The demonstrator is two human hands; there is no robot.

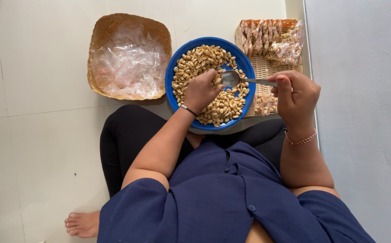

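Note:
A round blue bowl (173,67) full of shelled peanuts (200,60) rests on my lap. My left hand (201,91) is curled over the peanuts in the bowl's middle, fingers closed at the tip of a metal spoon (231,78); whether it holds anything, such as a small bag, I cannot tell. My right hand (295,96) grips the spoon's handle at the bowl's right rim, with the spoon's bowl pointing left toward my left fingers.
A woven basket (110,27) at the upper left holds several empty clear plastic bags (130,63). A flat woven tray (267,67) at the upper right carries several filled peanut packets (272,38). A grey wall (361,112) runs along the right. White floor tiles (38,112) lie to the left.

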